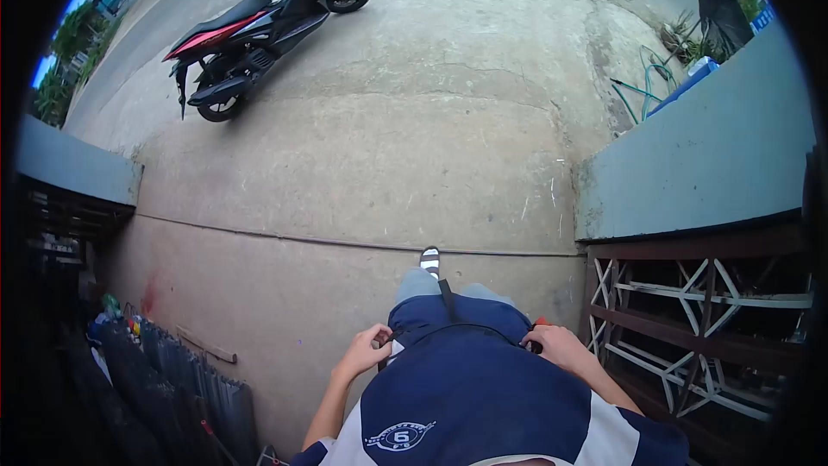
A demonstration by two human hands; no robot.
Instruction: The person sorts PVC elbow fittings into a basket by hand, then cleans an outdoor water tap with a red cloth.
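Observation:
A thin black strap runs across the waist of the navy and white shirt I wear, and a loose end hangs down in front. At the left end of the strap, my left hand is closed with fingers pinched on it. My right hand is closed at the other end, by my right hip, with something dark under its fingers. Beside that hand shows a small orange-red thing, too little visible to name. One foot in a striped sandal is forward.
A red and black motor scooter is parked ahead on the concrete. Low grey walls flank the opening, with a folded metal gate at right. A green hose lies beyond. Dark corrugated sheets stand at left.

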